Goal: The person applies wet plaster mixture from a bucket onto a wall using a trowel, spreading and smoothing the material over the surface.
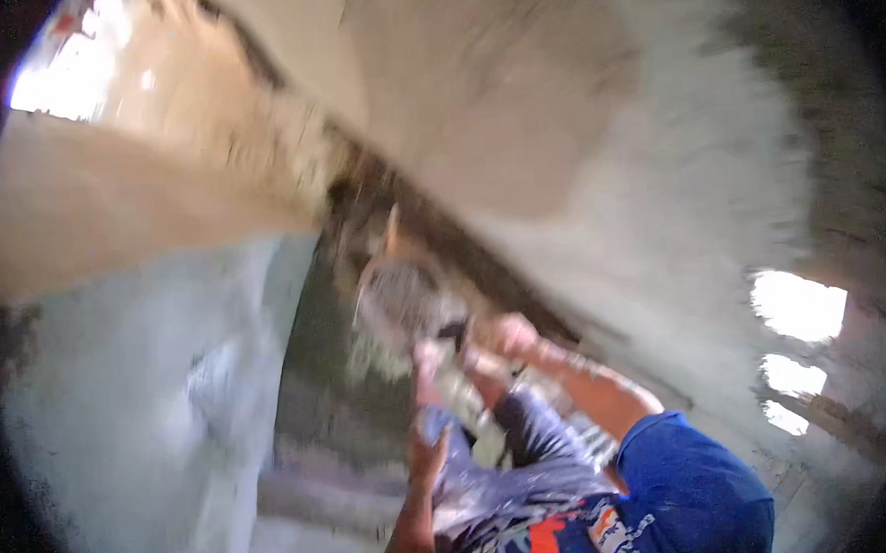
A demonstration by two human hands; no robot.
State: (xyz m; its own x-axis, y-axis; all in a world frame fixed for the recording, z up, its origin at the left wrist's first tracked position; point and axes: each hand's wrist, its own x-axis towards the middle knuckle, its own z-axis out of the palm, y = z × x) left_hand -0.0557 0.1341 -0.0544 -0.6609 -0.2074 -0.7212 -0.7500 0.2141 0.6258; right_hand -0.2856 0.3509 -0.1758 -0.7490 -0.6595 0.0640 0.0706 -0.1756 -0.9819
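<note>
My left hand (427, 443) is low by my left trouser leg; motion blur hides whether its fingers grip anything. My right arm reaches forward, and my right hand (516, 335) is a pink smear right of my bare feet (427, 353), its hold unclear. Just beyond the feet is a round pan (396, 294) with greyish material in it, with a thin pale stick (392, 224) behind it. A small dark object (453, 330) lies at the pan's near edge.
A broad plastered wall (555, 120) slants across the upper right, with a dark strip along its lower edge. A grey-blue surface (139, 393) fills the left below a tan band (108, 194). Bright openings (795, 303) show at the right and upper left. The picture is blurred.
</note>
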